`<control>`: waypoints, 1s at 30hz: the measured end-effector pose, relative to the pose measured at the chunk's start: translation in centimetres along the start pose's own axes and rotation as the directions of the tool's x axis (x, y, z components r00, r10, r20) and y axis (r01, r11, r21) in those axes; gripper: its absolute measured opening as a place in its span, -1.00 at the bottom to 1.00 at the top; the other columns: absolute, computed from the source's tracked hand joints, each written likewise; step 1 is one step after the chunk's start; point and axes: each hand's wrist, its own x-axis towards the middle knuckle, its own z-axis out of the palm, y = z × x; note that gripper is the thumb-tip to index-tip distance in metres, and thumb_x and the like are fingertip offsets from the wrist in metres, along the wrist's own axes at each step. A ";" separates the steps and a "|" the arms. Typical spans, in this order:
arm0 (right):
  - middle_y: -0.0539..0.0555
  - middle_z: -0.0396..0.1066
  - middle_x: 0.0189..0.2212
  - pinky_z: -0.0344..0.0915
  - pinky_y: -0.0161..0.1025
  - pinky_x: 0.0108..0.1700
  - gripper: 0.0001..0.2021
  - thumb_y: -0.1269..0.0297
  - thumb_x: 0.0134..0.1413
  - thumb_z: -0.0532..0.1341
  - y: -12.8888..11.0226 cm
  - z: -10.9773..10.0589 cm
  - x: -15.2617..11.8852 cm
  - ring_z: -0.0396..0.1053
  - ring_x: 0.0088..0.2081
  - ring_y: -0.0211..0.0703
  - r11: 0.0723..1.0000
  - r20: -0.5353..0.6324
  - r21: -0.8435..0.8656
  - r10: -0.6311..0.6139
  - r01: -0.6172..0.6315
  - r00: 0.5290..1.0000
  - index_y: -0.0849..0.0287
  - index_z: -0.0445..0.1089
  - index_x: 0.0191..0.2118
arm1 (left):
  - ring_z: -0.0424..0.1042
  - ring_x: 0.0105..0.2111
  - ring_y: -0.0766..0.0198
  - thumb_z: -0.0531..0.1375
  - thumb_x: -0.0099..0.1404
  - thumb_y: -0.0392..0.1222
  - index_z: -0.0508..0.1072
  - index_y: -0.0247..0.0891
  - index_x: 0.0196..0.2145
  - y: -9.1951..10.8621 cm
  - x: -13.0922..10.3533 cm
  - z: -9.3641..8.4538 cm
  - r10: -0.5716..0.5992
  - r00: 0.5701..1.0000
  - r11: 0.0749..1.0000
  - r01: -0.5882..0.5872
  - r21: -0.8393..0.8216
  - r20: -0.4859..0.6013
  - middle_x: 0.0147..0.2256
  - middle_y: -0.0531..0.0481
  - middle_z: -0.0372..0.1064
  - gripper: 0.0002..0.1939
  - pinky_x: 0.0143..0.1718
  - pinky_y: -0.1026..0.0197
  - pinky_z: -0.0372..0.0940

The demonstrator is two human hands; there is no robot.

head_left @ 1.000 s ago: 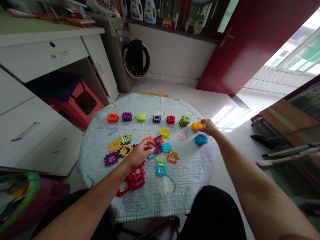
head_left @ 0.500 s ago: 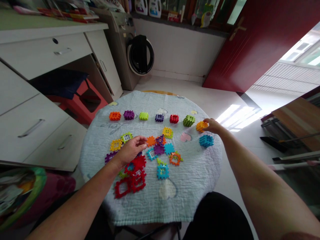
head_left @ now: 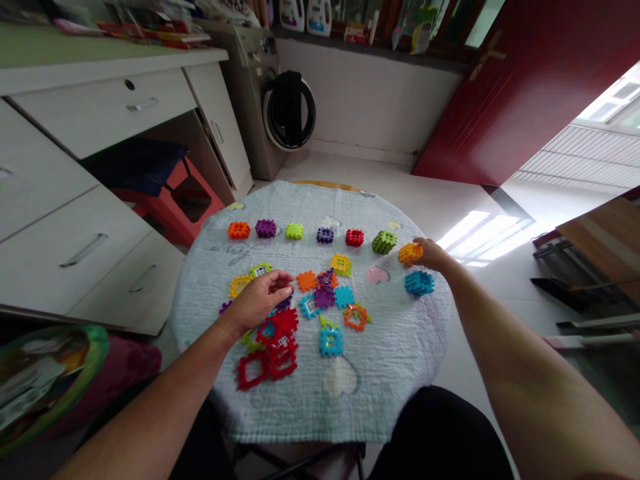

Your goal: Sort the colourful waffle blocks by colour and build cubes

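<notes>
My right hand [head_left: 432,255] is at the table's right side, its fingers closed on a yellow-orange stack of toothed building tiles [head_left: 410,254]. Just in front of that stack sits a blue stack of tiles [head_left: 419,283], and a green stack [head_left: 385,242] stands to its left. My left hand [head_left: 261,296] hovers over the loose tiles, fingers loosely curved, thumb apart, nothing visible in it. Beneath and around it lie red tiles [head_left: 280,353], a yellow tile [head_left: 240,285] and a partly hidden purple one. An orange tile [head_left: 307,281] lies close to its fingertips.
Along the far side of the cloth-covered round table [head_left: 380,393] runs a row of tile stacks, including red [head_left: 355,237], dark purple [head_left: 325,235] and orange [head_left: 239,230]. Mixed tiles lie mid-table. White drawers [head_left: 85,247] and a bin [head_left: 125,360] stand at the left.
The whole view has shifted slightly, so the table appears a little further right. My right hand stays at the yellow-orange stack. My left hand keeps nearly the same pose above the loose tiles.
</notes>
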 end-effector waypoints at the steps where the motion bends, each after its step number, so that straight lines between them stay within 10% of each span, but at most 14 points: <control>1: 0.19 0.34 -0.12 0.32 -0.06 -0.04 -0.30 0.22 -0.37 0.39 -0.1 -0.3 -0.2 0.37 -0.14 0.04 1.000 0.008 0.010 0.024 -0.024 1.000 0.18 0.29 0.05 | 0.48 -0.18 0.09 0.26 0.07 0.00 0.43 -0.27 -0.21 0.1 0.0 -0.2 0.006 1.000 1.000 -0.006 0.008 -0.010 -0.23 -0.12 0.49 -0.63 -0.06 0.02 0.32; 10: 0.21 0.35 -0.05 0.32 -0.08 -0.05 -0.47 0.19 -0.10 0.28 -7.5 -4.1 -5.6 0.39 -0.11 0.01 0.981 -0.081 0.178 -0.058 0.072 0.995 0.16 0.30 0.06 | 0.46 -0.26 0.17 0.22 0.09 0.01 0.41 -0.26 -0.20 0.6 0.4 -4.4 0.131 0.961 0.978 -0.085 0.192 -0.242 -0.27 -0.06 0.47 -0.63 -0.16 0.13 0.34; 19: 0.20 0.39 0.01 0.21 -0.07 0.07 -0.66 0.34 0.06 0.18 -19.2 1.6 -9.5 0.35 0.01 0.00 0.954 0.155 0.083 -0.300 0.290 0.941 0.16 0.36 0.00 | 0.44 -0.31 0.14 0.08 0.12 -0.12 0.45 -0.23 -0.22 -0.8 0.9 -8.3 0.135 0.956 0.800 0.048 0.598 -0.259 -0.32 -0.06 0.47 -0.71 -0.26 0.18 0.29; 30: 0.25 0.28 0.11 0.11 -0.06 0.14 -0.60 0.44 0.05 0.11 -19.2 3.6 -10.9 0.22 0.12 0.02 0.941 0.185 0.049 -0.339 0.335 0.922 0.23 0.33 0.05 | 0.44 -0.20 0.10 0.05 0.15 -0.25 0.47 -0.24 -0.16 -1.7 1.4 -9.5 0.052 0.978 0.632 0.126 0.764 -0.204 -0.19 -0.13 0.49 -0.68 -0.17 0.18 0.25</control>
